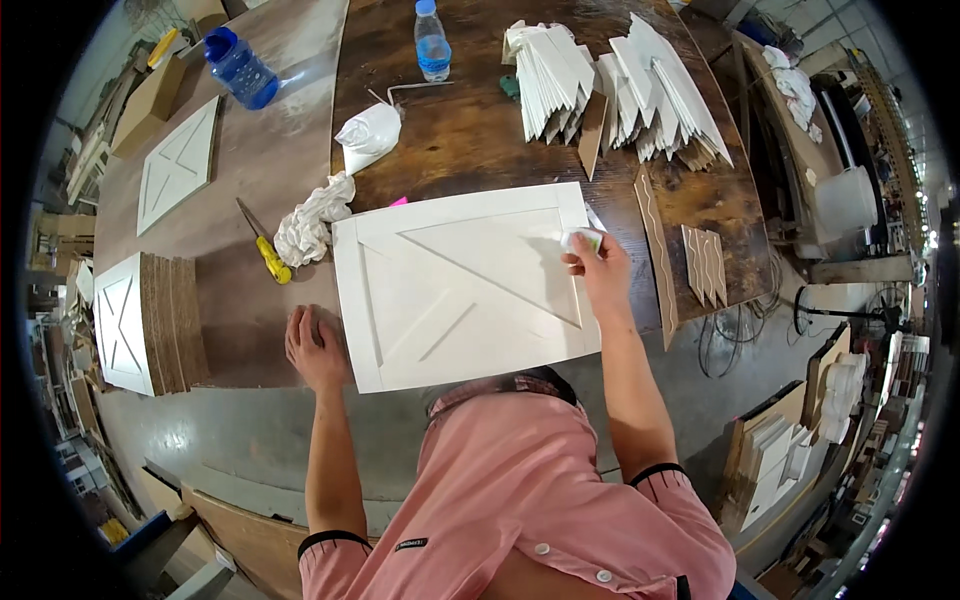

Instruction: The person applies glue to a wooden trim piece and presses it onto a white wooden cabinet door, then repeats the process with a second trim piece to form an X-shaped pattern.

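Observation:
A white panel (460, 290) with a raised border and crossing diagonal strips lies in front of me at the table's near edge. My right hand (602, 270) is closed on a small white pad (580, 240) with a bit of green on it, pressed to the panel near its right border; whether it is a cloth, a sponge or something else I cannot make out. Just left of the panel, my left hand (316, 345) rests on the tabletop, fingers apart and slightly bent, holding nothing. A yellow-handled knife or scraper (268, 250) and crumpled white wrapping (312, 220) lie beyond that hand.
Similar panels are stacked (125, 320) at the left, with a single panel (178, 165) behind. Farther back stand a blue jug (240, 70), a water bottle (432, 45) and a white bag (370, 135). White strips (560, 85) are piled back right; brown strips (655, 255) lie right.

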`<state>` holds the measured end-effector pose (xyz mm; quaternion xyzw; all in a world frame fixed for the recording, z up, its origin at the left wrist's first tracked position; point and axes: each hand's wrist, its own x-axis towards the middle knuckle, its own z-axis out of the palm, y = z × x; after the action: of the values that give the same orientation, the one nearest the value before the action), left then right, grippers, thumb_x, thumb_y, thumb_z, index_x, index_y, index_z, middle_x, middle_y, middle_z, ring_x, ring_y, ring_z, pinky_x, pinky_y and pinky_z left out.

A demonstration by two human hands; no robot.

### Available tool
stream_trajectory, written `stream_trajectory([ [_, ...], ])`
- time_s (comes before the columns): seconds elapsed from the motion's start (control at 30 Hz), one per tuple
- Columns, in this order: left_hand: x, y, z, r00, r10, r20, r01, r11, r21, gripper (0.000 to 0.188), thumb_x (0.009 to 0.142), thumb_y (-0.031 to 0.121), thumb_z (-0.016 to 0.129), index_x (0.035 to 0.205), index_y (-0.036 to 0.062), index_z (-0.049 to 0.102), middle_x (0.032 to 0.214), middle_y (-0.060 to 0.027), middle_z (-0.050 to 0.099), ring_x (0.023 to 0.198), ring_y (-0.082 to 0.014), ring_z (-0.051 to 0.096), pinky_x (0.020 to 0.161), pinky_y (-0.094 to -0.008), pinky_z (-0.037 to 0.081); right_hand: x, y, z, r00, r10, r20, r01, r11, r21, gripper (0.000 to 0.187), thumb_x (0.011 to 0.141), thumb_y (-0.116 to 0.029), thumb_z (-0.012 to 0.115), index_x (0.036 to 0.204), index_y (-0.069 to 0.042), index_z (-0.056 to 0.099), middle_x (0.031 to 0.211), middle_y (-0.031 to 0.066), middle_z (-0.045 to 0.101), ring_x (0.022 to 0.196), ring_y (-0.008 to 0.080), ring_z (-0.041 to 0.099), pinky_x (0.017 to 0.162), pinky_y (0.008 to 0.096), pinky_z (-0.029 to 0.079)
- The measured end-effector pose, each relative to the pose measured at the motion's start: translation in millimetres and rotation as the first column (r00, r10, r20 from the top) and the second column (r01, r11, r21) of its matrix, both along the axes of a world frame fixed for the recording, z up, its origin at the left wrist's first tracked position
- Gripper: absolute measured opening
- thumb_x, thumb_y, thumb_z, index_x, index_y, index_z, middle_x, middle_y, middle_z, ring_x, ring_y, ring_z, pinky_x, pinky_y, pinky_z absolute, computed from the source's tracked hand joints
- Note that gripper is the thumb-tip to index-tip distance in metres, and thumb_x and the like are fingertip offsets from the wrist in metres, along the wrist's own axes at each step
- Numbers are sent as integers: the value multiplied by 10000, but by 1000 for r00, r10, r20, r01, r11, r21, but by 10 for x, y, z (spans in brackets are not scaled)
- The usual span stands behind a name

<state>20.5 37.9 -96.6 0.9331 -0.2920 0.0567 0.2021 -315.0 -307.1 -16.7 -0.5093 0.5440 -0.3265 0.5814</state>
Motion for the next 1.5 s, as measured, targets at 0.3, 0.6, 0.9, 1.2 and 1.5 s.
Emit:
stream_trajectory([
  [0.3, 11, -16, 1, 997, -35, 75, 37, 999, -19, 383, 1016, 220, 622, 1382, 112, 658, 1488, -119, 601, 1417, -345, 509, 1189, -493, 356, -12, -270, -130, 997, -10, -76, 2, 995, -102, 337, 992, -248, 755, 1176, 29, 698, 992, 94, 753, 819, 160, 769, 641, 270, 560],
  [0.6, 3, -13, 16, 997, -30, 75, 31, 999, -11, 376, 1012, 213, 622, 1373, 115, 661, 1490, -119, 601, 1424, -346, 506, 1188, -493, 358, 30, -317, -233, 980, 1, -199, -44, 977, -211, 289, 997, -202, 765, 1171, 22, 706, 969, 79, 755, 789, 152, 767, 621, 262, 561],
  [0.9, 15, 21, -13, 1000, 4, 11, -5, 999, 31, 407, 1045, 258, 610, 1437, 151, 629, 1543, -89, 561, 1480, -313, 452, 1226, -488, 306, 79, -297, -224, 973, -4, -230, -60, 961, -271, 330, 918, -257, 765, 1146, -18, 749, 887, 132, 784, 808, 203, 770, 754, 331, 571],
  [1.2, 17, 28, -9, 999, -25, 21, 25, 1000, 3, 411, 1034, 243, 606, 1429, 130, 630, 1534, -109, 561, 1454, -335, 471, 1213, -497, 326, -10, -324, -29, 993, -7, -116, -4, 996, -94, 288, 970, -220, 755, 1163, -8, 724, 1001, 79, 757, 817, 159, 757, 681, 276, 566],
  [1.5, -18, -97, 65, 999, -23, 28, 23, 1000, -4, 392, 1018, 206, 619, 1400, 123, 648, 1513, -123, 583, 1428, -357, 495, 1192, -503, 354, -857, -668, -784, 923, -315, -221, 191, 874, -447, 175, 909, -189, 784, 937, -27, 724, 929, 99, 738, 869, 219, 694, 796, 370, 537],
])
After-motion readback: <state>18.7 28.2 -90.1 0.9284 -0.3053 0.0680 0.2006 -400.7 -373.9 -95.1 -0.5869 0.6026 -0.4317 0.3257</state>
